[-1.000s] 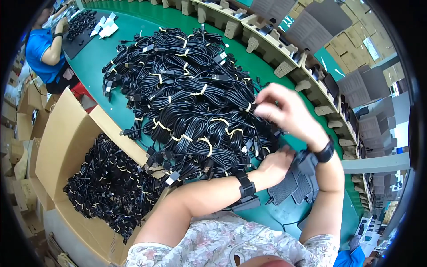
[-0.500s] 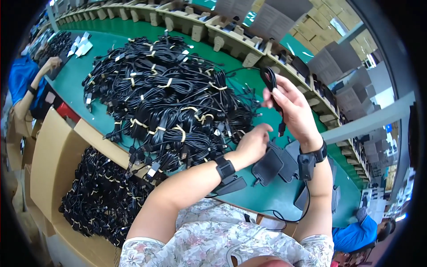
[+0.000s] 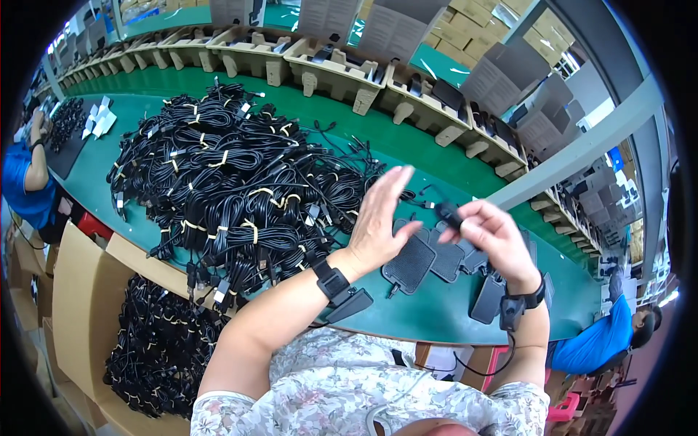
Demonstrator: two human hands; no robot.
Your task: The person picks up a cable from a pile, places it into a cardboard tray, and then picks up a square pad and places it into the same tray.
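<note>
In the head view, the right hand (image 3: pixel 488 234) is closed in a pinch around a small black cable plug (image 3: pixel 448 214), held up in the air just above a cluster of flat black adapters (image 3: pixel 411 263) lying on the green worktable (image 3: pixel 429 314); a thin black lead trails off the plug toward the left, though where it ends is lost among the other cords. The left hand (image 3: pixel 379 220) is open, fingers straight and together, palm turned toward the plug and holding nothing, with a small gap between it and the right hand. To its left, a big heap of coiled black cables (image 3: pixel 225 196), each bundle cinched with a pale tie, covers much of the table, and more such bundles fill a cardboard box (image 3: pixel 83 305) at the near left edge. The plug looks light and rigid, so a fingertip pinch on its moulded body should hold it well; the lead behind it is probably limp and springy, likely to snag on neighbouring coils, so it is best guided close to the plug rather than pulled by the wire. The adapters seem hard, smooth and a little heavier, better taken by their edges. At the far left another person in a blue sleeve (image 3: pixel 22 190) works at the same table.
</note>
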